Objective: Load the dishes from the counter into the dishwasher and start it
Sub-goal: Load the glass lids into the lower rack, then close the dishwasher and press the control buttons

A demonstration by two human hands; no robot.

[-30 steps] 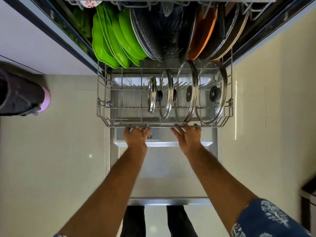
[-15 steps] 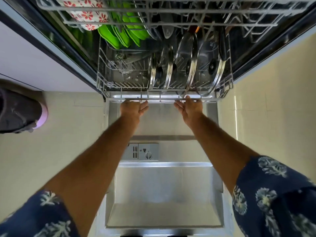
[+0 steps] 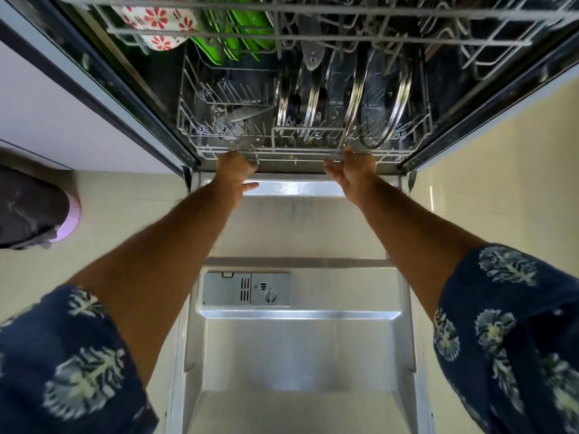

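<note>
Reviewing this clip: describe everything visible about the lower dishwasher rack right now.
The lower rack is grey coated wire, pushed inside the dishwasher under the upper rack. Four glass lids stand on edge on its right; its left tines look bare. Green plates stand behind. The left hand and right hand touch its front rail.

No readable text anywhere.

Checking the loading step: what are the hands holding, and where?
Both the left hand and right hand are on the lower rack, at its front rail.
</note>
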